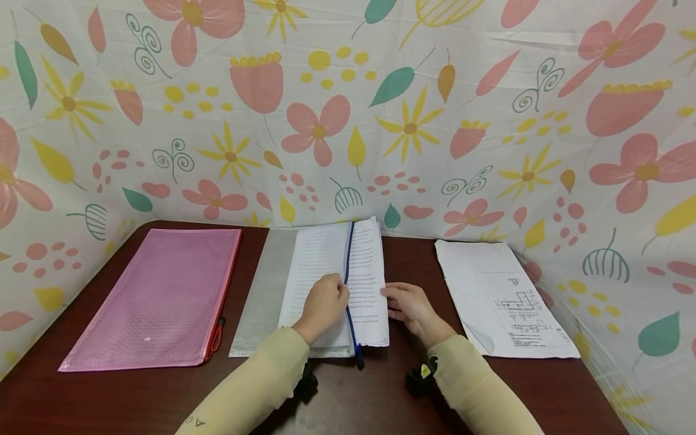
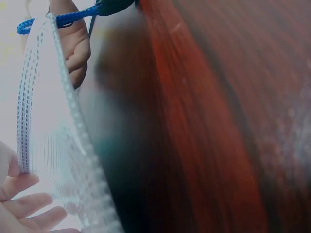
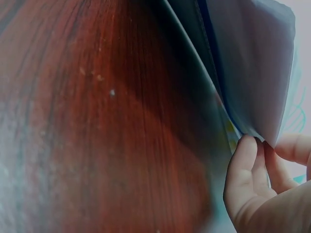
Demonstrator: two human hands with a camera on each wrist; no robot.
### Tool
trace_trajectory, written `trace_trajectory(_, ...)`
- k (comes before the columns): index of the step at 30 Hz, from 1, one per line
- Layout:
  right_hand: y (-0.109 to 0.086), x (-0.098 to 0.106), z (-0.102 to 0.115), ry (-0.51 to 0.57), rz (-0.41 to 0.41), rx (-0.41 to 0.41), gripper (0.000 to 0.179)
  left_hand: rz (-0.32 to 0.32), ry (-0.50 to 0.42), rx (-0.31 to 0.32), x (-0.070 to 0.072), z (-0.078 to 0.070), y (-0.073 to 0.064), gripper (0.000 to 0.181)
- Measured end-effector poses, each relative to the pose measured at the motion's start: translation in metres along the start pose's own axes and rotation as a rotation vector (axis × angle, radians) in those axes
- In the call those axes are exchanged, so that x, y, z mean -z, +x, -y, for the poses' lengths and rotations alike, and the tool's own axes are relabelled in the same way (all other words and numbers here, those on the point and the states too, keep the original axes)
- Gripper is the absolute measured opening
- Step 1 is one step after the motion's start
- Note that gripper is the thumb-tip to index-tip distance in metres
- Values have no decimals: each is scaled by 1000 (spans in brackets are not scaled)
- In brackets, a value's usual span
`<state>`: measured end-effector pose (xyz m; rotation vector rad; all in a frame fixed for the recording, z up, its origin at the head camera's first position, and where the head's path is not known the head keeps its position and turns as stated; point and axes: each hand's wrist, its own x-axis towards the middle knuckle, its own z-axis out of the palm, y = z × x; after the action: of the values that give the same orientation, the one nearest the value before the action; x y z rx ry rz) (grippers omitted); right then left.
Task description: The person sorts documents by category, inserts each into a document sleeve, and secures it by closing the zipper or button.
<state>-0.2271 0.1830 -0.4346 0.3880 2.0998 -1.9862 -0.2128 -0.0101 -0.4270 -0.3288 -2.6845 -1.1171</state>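
Observation:
A clear mesh zip pouch (image 1: 261,296) with a blue zip edge lies mid-table, a stack of printed papers (image 1: 367,272) partly inside it and sticking out at the right. My left hand (image 1: 326,302) grips the pouch's upper layer at the zip edge. In the left wrist view, that layer's mesh edge (image 2: 24,111) is lifted, and the left fingers (image 2: 36,206) curl beneath it. My right hand (image 1: 410,305) pinches the right edge of the papers between thumb and fingers. The right wrist view shows those fingers (image 3: 243,160) at the papers' edge, with the pouch opening beside them.
A pink mesh zip pouch (image 1: 157,296) with a red zip and pull loop lies at the left. On the right is a white sheet (image 1: 467,272) with a printed drawing, its near left corner curling. A flower-patterned cloth (image 1: 326,78) hangs behind the dark wooden table (image 1: 348,399).

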Motion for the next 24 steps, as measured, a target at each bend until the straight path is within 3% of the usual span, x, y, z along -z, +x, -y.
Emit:
trace_trajectory(12, 1, -7, -2, 17, -15, 4, 36, -37, -39, -30, 0, -1, 0, 21)
trace_trajectory(24, -1, -13, 0, 22, -5, 6, 36, -67, -144, -22, 0, -1, 0, 16)
